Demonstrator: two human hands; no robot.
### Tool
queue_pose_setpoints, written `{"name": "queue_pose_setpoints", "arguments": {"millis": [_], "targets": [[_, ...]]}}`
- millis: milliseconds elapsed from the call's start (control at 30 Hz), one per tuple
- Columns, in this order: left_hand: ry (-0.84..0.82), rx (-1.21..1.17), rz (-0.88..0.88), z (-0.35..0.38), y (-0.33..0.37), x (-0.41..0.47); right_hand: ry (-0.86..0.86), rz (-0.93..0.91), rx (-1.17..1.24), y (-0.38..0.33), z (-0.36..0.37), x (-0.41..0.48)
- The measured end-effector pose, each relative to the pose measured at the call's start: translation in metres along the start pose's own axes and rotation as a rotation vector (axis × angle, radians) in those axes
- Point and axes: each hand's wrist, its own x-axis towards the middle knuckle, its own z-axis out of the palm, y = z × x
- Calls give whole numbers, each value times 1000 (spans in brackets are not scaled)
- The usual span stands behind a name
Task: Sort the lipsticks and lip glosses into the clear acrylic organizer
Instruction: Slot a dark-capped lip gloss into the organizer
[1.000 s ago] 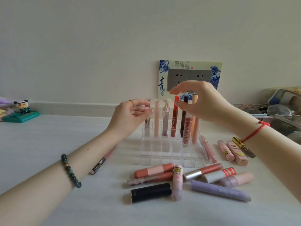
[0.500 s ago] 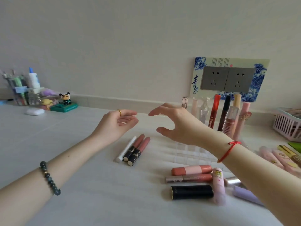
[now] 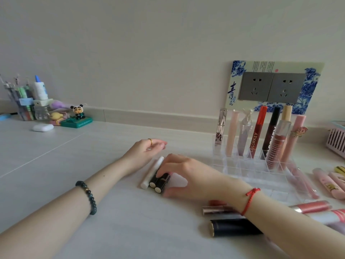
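Right now the right hand (image 3: 186,174) is reaching over two dark lipsticks (image 3: 162,181) that are lying side by side on the pale tabletop (image 3: 112,230). Its fingers (image 3: 165,170) are bending down close together onto their upper sides. The thumb (image 3: 173,193) is lying spread apart at 5 o'clock of the pair, just beside their near ends; whether it is pressing them I cannot tell. A white tube (image 3: 149,179) is lying against the pair at their 9 o'clock.

The left hand (image 3: 141,152) is hovering at 11 o'clock of the pair, holding nothing. Its fingers are loosely bent and close together, and it is wearing a gold ring (image 3: 150,141).

The clear acrylic organizer (image 3: 261,174) is sitting at 3 o'clock of the right hand. Seven tall tubes are standing in its 12 o'clock rows, among them a red gloss (image 3: 257,131) and a pink tube (image 3: 293,139) bearing a gold ornament.

More lipsticks are lying loose on the table. A black lipstick (image 3: 235,228) and a rose-gold tube (image 3: 216,210) are lying at the organizer's 7 o'clock, partly under the right forearm. A coral tube (image 3: 311,206) is lying at its 5 o'clock and pale pink tubes (image 3: 324,182) at its 3 o'clock.

A socket plate (image 3: 272,86) is showing on the wall at the organizer's 12 o'clock. A panda figure (image 3: 78,113), a white case (image 3: 43,127) and a pen holder (image 3: 18,103) are sitting well apart at 10 o'clock of the hands.
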Motion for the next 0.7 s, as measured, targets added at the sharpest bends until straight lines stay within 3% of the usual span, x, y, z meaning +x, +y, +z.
{"name": "queue_pose_setpoints", "arguments": {"millis": [233, 533, 700], "targets": [[-168, -251, -53, 18, 0, 11, 15, -47, -13, -3, 8, 1], [-181, -90, -8, 16, 5, 7, 80, -14, -80, 0, 1, -5], [-149, -127, 29, 14, 8, 6, 100, 30, -230, 6, -9, -13]]}}
